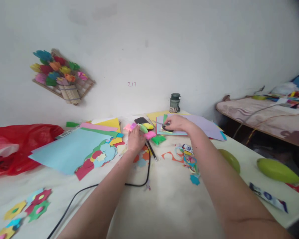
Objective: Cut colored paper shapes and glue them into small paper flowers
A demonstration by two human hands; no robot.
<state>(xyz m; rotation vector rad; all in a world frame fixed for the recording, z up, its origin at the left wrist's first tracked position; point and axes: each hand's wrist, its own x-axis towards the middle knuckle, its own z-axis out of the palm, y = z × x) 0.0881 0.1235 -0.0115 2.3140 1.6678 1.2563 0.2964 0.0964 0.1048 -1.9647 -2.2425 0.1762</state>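
My left hand (136,138) reaches to the middle of the table, its fingers at a light green packet (143,128) among small pink, purple and yellow ones. Whether it grips that packet is too small to tell. My right hand (175,122) is closed on the black-handled scissors (167,127), whose blades point left over the coloured paper sheets. A green packet (158,139) and a pink packet (149,134) lie between the hands. Just in front of them is a black pen (151,151).
Light blue paper (72,151) and paper scraps lie left, beside a red plastic bag (22,146). A black cable (83,189) crosses the front. Green balloons (277,170) and a tube (268,197) are at right. A dark jar (174,103) stands at the back.
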